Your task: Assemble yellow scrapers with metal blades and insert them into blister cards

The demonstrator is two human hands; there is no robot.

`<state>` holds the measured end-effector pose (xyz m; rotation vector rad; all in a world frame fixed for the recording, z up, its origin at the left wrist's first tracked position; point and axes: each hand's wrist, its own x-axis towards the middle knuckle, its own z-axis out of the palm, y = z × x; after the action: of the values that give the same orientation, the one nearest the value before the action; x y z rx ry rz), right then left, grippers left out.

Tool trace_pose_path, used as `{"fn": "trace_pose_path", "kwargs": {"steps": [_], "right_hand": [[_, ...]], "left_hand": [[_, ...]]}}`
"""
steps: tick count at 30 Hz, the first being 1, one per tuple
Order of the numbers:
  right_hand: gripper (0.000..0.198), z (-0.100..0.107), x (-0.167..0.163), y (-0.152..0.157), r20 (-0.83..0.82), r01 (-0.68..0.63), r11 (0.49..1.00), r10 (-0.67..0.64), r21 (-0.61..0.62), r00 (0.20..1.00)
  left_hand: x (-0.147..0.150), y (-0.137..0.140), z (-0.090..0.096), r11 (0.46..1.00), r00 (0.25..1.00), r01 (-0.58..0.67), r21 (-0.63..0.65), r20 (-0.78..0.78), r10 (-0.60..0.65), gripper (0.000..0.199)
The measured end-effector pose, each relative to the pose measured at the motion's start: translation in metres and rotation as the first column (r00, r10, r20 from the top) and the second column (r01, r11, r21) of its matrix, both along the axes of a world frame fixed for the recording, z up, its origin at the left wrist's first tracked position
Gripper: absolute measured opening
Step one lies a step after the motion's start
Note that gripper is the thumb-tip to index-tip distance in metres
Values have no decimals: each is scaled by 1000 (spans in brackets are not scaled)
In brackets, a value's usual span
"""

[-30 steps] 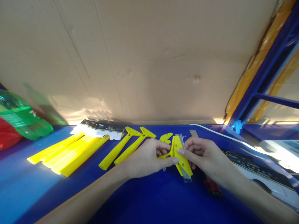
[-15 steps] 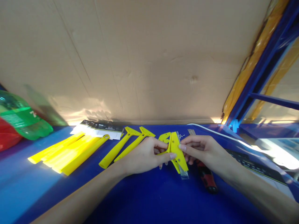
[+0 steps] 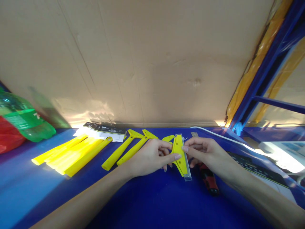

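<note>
My left hand [image 3: 152, 157] is closed on a yellow scraper [image 3: 179, 156], its thumb lying across the flat head. Along the head's right edge runs a blade strip [image 3: 187, 168] in clear plastic. My right hand [image 3: 206, 152] pinches that same edge between thumb and fingers. Behind the head, another yellow piece [image 3: 168, 138] partly shows. Left of my left hand lie two yellow scraper handles [image 3: 119, 152] with flared heads. A red and black tool [image 3: 209, 181], probably a screwdriver, lies under my right hand, its far end hidden.
Several yellow handles [image 3: 88, 156] lie at left beside printed black and white cards [image 3: 107, 131]. A green bottle [image 3: 30, 122] and a red object [image 3: 9, 136] are at far left. At right are a white cable [image 3: 226, 138], another card [image 3: 262, 173] and a blue frame [image 3: 250, 82].
The yellow plate that stood at an angle to the scraper head now lies flat against it, with the blade strip at its edge. Both hands have kept their places.
</note>
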<state>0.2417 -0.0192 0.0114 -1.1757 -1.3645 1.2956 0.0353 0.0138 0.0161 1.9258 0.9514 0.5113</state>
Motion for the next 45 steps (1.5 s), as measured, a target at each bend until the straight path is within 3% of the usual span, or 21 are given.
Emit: {"fn": "trace_pose_path", "kwargs": {"steps": [4, 18, 24, 29, 36, 45], "right_hand": [[43, 3, 0, -2, -21, -12, 1000, 12, -18, 1000], [50, 2, 4, 2, -87, -60, 998, 60, -2, 994], [48, -1, 2, 2, -70, -76, 996, 73, -42, 995], [38, -1, -2, -1, 20, -60, 998, 60, 2, 998], [33, 4, -7, -6, 42, -41, 999, 40, 27, 998], [34, 2, -7, -7, 72, -54, 998, 55, -14, 996]], "left_hand": [[-1, 3, 2, 996, 998, 47, -77, 43, -44, 29], [-6, 1, 3, 998, 998, 51, -47, 42, -49, 33], [-10, -2, 3, 998, 998, 59, -36, 22, -58, 29], [-6, -10, 6, 998, 998, 58, 7, -21, -58, 22], [-2, -10, 2, 1000, 999, -7, 29, -34, 8, 33], [-6, -7, 3, 995, 998, 53, -82, -13, -55, 24]]}}
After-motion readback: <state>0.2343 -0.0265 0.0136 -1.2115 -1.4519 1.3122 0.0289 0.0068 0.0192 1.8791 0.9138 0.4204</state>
